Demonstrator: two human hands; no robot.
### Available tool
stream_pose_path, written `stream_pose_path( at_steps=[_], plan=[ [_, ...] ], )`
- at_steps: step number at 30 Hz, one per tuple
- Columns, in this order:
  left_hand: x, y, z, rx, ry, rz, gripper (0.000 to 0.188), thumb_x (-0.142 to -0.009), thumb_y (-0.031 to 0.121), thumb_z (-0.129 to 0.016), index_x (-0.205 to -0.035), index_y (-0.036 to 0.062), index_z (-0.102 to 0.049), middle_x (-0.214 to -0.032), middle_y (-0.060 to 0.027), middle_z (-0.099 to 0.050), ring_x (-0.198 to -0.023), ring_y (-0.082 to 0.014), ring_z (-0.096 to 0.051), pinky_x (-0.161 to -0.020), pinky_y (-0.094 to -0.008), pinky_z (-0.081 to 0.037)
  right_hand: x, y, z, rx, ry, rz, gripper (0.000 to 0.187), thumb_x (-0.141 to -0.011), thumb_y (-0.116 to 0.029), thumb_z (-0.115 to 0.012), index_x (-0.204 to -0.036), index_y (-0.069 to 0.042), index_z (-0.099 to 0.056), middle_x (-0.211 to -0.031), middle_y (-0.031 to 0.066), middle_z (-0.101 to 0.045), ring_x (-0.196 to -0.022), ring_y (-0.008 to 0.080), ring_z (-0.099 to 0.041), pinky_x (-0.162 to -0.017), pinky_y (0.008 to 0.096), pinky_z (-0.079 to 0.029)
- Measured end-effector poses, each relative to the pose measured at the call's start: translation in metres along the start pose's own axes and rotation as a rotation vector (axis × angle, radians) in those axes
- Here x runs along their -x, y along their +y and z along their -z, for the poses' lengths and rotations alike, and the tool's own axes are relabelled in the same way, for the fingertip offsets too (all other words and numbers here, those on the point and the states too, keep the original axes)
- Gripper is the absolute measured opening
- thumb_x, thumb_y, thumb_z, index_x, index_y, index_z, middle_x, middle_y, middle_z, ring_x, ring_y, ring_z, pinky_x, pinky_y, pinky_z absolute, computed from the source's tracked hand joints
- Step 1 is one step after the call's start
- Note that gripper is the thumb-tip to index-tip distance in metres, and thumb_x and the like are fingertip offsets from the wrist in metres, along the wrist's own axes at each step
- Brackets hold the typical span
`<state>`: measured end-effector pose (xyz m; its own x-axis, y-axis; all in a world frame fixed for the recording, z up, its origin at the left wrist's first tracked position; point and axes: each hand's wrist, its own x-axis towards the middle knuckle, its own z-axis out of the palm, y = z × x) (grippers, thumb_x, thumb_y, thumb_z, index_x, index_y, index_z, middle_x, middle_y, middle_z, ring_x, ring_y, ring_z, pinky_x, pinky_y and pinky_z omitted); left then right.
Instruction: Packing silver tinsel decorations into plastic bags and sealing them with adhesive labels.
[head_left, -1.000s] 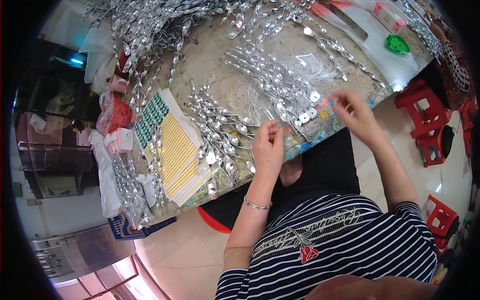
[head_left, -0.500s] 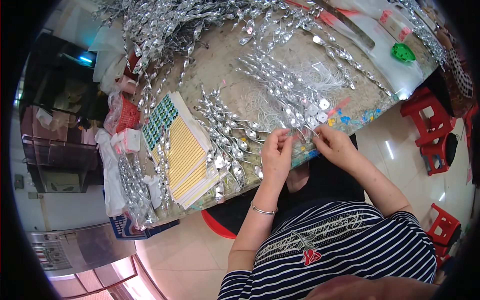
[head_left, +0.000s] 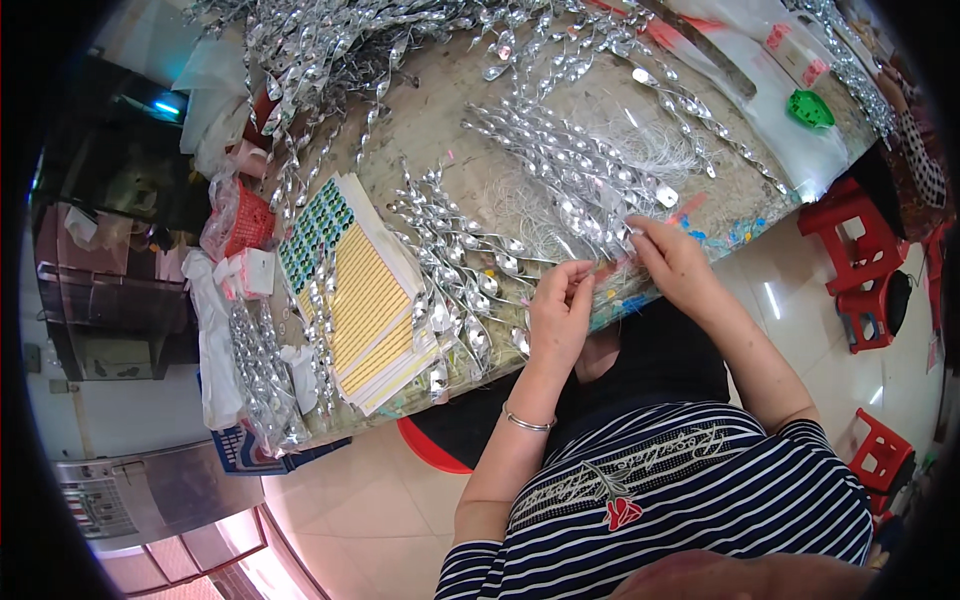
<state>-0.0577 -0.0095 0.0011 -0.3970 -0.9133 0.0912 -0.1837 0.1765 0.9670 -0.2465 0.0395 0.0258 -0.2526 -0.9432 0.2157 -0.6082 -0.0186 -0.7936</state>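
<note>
At the table's near edge, my left hand [head_left: 562, 312] is closed in a pinch, thumb against fingers. What it pinches, perhaps a thin clear thread, is too fine to make out. Just right of it and slightly farther in, my right hand [head_left: 678, 265] pinches the near end of a silver twisted strip [head_left: 632, 232]. A bundle of similar shiny spiral strips [head_left: 560, 150] stretches away from both hands. Loose clear thread [head_left: 650, 140] lies tangled around that bundle. Another cluster of silver spirals [head_left: 455, 260] rests left of my left hand.
Sheets of green and yellow stickers [head_left: 365, 320] lie on the left of the table. A large silver heap [head_left: 330, 50] covers the far left. A red basket [head_left: 250, 220], a green dish [head_left: 810, 110] and red stools [head_left: 850, 240] stand around. Another person's patterned sleeve [head_left: 920, 150] shows far right.
My right hand has moved slightly up and away from the edge with the strip's end. My left hand has shifted a little right. The view has tilted slightly.
</note>
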Motion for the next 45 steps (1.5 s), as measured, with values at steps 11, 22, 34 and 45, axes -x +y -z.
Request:
stream_pose_path(
  at_steps=[11,22,34,45],
  plan=[
    [0.002,0.003,-0.004,-0.036,0.016,-0.058,0.023,-0.092,0.005,-0.063,-0.115,0.0028,-0.061,-0.089,-0.0022,-0.064,-0.072,-0.0061,-0.058,-0.065,-0.0217,-0.050,-0.048,-0.019,-0.012,-0.386,-0.090,-0.428,0.041,-0.099,-0.027,-0.056,-0.132,-0.002,-0.055,-0.075,0.0009,-0.059,-0.062,0.0063,-0.051,-0.055,0.0237,-0.040],
    [0.002,0.000,-0.005,0.116,0.009,0.026,0.038,-0.093,0.001,-0.060,-0.129,0.0016,-0.047,-0.090,-0.0032,-0.062,-0.072,-0.0051,-0.056,-0.064,-0.0202,-0.046,-0.033,-0.036,0.003,-0.997,-0.125,-0.541,0.026,-0.098,-0.029,-0.053,-0.085,-0.008,-0.060,-0.071,-0.0022,-0.058,-0.056,0.0035,-0.044,-0.051,0.0208,-0.033],
    [0.003,0.000,-0.006,0.311,0.024,0.001,0.040,-0.093,-0.001,-0.059,-0.131,0.0010,-0.045,-0.091,-0.0066,-0.063,-0.075,-0.0100,-0.063,-0.068,-0.0223,-0.050,-0.009,-0.043,-0.023,0.006,-0.263,-0.017,0.026,-0.099,-0.027,-0.048,-0.107,-0.005,-0.060,-0.086,0.0222,-0.067,-0.085,0.0437,-0.064,-0.070,0.0499,-0.050],
    [0.007,-0.004,-0.005,0.267,0.043,-0.010,0.038,-0.094,0.001,-0.059,-0.130,0.0008,-0.047,-0.089,-0.0041,-0.061,-0.076,-0.0077,-0.059,-0.069,-0.0211,-0.049,-0.006,-0.019,-0.034,0.192,-0.201,0.099,0.034,-0.097,-0.030,-0.051,-0.121,-0.010,-0.063,-0.089,0.0180,-0.069,-0.081,0.0374,-0.067,-0.067,0.0470,-0.052]
  ],
)
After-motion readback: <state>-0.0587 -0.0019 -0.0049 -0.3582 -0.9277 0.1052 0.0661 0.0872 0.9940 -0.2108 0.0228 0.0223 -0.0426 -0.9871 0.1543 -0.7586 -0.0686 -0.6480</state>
